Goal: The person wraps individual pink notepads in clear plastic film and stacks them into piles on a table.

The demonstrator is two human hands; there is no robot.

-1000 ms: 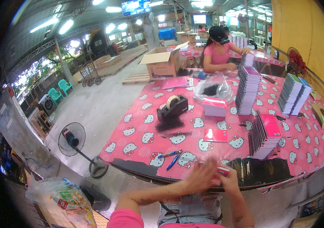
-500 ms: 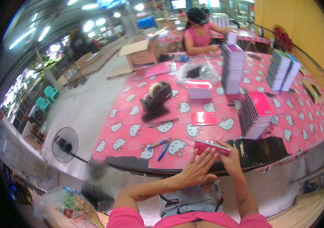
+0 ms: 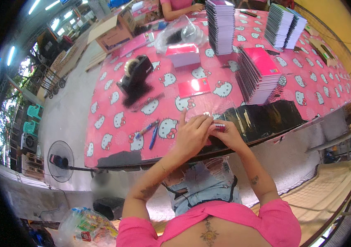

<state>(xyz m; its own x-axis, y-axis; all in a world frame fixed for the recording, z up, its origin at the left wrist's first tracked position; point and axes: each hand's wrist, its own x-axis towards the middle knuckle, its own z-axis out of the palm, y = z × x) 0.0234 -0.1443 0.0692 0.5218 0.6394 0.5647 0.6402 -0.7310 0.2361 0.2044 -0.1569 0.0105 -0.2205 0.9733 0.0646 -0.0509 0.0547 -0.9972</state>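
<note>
Table (image 3: 134,123) carries a glossy pink sheet covering printed with white cartoon cat heads; at the near edge it gives way to a torn, dull black patch (image 3: 268,119) with tan streaks. Open cardboard box (image 3: 115,35), brown, flaps raised, stands beyond the far left corner. Tall stack of notebooks (image 3: 221,33), square-edged, shows banded white page blocks; a leaning pair of green-topped and blue-topped stacks (image 3: 279,26) stands to its right. Spiral-bound stack (image 3: 262,74), smooth magenta cover uppermost, black wire coils along its left side, sits just behind the black patch. Clear plastic bag (image 3: 196,35), crumpled and shiny, encloses dark contents. Low red-topped stack (image 3: 183,59) sits in front of the bag. Tape dispenser (image 3: 136,76), black and angular, holds a pale roll. Left hand (image 3: 194,133) lies with fingers bent toward the right, little finger standing out; whether it grips cannot be told. Right hand (image 3: 230,136) meets it, thumb and fingers pinching. Loose black coils (image 3: 144,102) lie beside the dispenser. Flat red notebook (image 3: 194,87) reflects a light. Two slender blue pens (image 3: 154,137) lie left of the hands. Magenta item (image 3: 219,127), mostly hidden, white segments along one edge, is held between the hands at the near table edge
</note>
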